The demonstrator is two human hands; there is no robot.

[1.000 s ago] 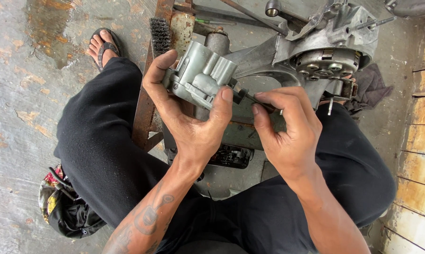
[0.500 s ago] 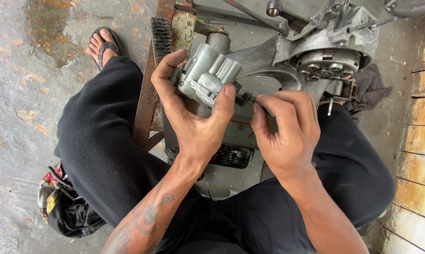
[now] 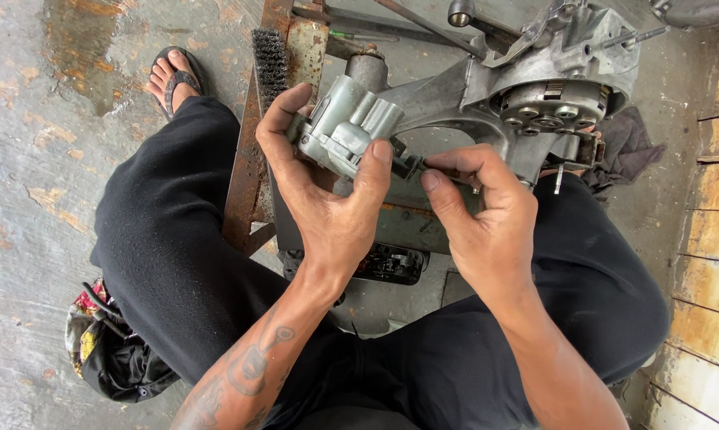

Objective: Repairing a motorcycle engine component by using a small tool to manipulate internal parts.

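While the left hand (image 3: 327,207) grips the grey cast part (image 3: 347,135) and the right hand (image 3: 487,215) pinches a small dark fitting (image 3: 411,166), a slip seems the main risk. The fitting (barely visible) could drop to the concrete floor (image 3: 48,215).

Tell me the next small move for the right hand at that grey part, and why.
Probably keep pressing the small dark piece into the grey metal part: the right hand pinches it at the part's edge, while the left hand grips the part.

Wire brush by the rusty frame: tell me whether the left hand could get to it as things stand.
Probably not right away. The wire brush lies uncovered just beyond the left hand, with nothing between them, but that hand is gripping the grey metal part and would have to let go first.
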